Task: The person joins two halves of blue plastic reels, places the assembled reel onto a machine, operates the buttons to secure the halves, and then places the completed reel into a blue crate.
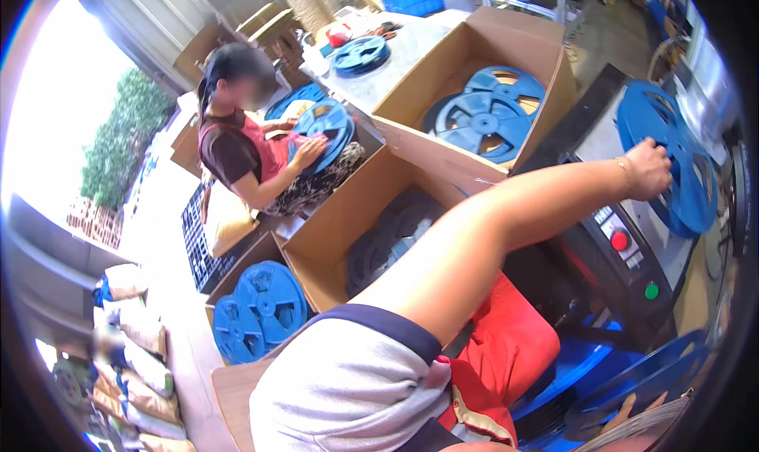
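At three o'clock, the left hand [650, 170] curls against a blue reel [680, 150] on a black machine [609, 278], fingertips hidden, so whether they pinch I cannot tell. At four o'clock, the mostly hidden right hand [621, 412] meets another blue reel [655, 375], grip unclear. Labels [635, 259] beside the machine's red button [619, 240] are too blurred to read.

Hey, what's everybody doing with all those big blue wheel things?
The camera wearer's left hand is on a large blue reel at a black machine. Their right hand is mostly hidden, with fingers showing beside a lower blue reel. A seated co-worker has both hands at another blue reel. More blue reels lie in an open cardboard box.
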A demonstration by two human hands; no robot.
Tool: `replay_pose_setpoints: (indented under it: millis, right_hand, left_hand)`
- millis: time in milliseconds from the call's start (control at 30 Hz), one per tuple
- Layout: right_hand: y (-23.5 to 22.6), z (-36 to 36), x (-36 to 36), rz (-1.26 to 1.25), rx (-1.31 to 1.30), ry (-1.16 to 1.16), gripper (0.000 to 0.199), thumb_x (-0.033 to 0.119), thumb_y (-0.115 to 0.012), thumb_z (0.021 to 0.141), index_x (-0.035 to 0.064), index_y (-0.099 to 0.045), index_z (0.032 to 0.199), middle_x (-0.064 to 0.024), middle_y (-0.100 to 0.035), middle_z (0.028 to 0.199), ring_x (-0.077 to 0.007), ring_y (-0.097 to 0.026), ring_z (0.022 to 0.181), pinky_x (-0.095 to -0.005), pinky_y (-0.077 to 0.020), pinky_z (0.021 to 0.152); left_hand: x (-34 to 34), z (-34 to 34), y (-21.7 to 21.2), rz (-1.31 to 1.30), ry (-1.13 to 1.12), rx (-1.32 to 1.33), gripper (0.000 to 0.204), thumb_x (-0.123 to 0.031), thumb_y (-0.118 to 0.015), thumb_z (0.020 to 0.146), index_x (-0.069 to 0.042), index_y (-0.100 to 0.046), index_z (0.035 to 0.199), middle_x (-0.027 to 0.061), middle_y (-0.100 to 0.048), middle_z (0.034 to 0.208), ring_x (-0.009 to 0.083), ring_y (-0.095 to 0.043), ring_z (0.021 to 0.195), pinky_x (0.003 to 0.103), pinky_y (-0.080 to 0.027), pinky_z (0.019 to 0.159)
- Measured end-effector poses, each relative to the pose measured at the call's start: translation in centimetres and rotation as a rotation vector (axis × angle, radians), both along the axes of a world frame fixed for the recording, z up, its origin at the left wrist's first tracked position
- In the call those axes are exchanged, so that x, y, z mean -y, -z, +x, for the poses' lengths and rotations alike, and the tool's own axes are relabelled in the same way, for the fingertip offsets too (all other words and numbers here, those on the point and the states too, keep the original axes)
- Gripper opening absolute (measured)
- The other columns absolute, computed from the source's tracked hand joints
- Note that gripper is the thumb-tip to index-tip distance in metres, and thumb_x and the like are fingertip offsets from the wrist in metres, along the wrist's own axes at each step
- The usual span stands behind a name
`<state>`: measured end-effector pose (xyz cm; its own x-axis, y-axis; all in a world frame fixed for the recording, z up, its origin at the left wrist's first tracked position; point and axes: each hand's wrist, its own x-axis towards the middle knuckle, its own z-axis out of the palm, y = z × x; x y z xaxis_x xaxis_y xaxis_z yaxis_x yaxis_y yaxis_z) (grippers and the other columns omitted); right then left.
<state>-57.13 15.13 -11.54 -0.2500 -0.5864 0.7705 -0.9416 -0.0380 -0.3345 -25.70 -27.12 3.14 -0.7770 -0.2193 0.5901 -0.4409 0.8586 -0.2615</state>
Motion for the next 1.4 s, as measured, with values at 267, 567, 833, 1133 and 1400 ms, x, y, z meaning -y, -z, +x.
replay_pose_setpoints:
  millis: [267, 567, 833, 1133, 1400]
  right_hand:
    - [-6.8, 4.9, 1.0, 0.123, 0.274, -0.045, 0.096, 0.056, -0.066, 0.079, -0.0042, -0.031, 0.145, -0.0287, -0.037, 0.144, -0.0408, -0.040, 0.131, -0.0519, -0.0307, 0.110]
    - [-14.4, 7.7, 10.8, 0.265, 0.203, -0.072, 0.075, 0.031, -0.070, 0.076, 0.0045, -0.045, 0.142, -0.0182, -0.044, 0.145, -0.0330, -0.037, 0.138, -0.0434, -0.0276, 0.113]
    - [-18.3, 12.9, 31.8, 0.532, -0.001, -0.132, 0.091, 0.042, -0.081, 0.061, 0.0227, -0.046, 0.143, -0.0176, -0.032, 0.153, -0.0377, -0.047, 0.130, -0.0427, -0.0405, 0.106]
    - [-19.2, 14.0, 46.1, 0.816, -0.079, -0.202, 0.103, 0.051, -0.078, 0.062, 0.0229, -0.033, 0.151, -0.0171, -0.025, 0.156, -0.0342, -0.029, 0.142, -0.0429, -0.0308, 0.114]
    - [-20.4, 14.6, 46.4, 0.983, -0.072, -0.183, 0.113, 0.060, -0.075, 0.059, 0.0279, -0.024, 0.153, -0.0124, -0.012, 0.160, -0.0374, -0.029, 0.142, -0.0507, -0.0360, 0.110]
  left_hand:
    - [-0.1, 2.3, -6.2, -0.180, 0.095, -0.117, 0.012, -0.022, -0.058, 0.079, -0.013, -0.066, 0.079, 0.0049, -0.066, 0.077, 0.0252, -0.067, 0.071, 0.037, -0.051, 0.050]
    - [-21.5, 29.7, -10.2, 0.381, 0.056, 0.039, 0.034, -0.013, -0.070, 0.062, -0.004, -0.067, 0.095, 0.0003, -0.052, 0.063, 0.0146, -0.055, 0.053, 0.030, -0.042, 0.045]
    - [-24.5, 35.6, -5.2, 1.246, 0.007, 0.136, 0.017, -0.019, -0.079, 0.077, -0.008, -0.073, 0.089, 0.0037, -0.062, 0.060, 0.0201, -0.064, 0.053, 0.029, -0.050, 0.048]
    - [-19.8, 33.3, -1.2, 1.377, -0.176, 0.091, 0.017, -0.019, -0.081, 0.075, -0.007, -0.073, 0.083, 0.0081, -0.069, 0.068, 0.0216, -0.068, 0.057, 0.028, -0.052, 0.050]
    - [-12.0, 26.1, 1.6, 1.140, 0.080, 0.322, 0.017, -0.022, -0.073, 0.078, -0.010, -0.068, 0.089, 0.0075, -0.064, 0.061, 0.0265, -0.064, 0.055, 0.036, -0.051, 0.052]
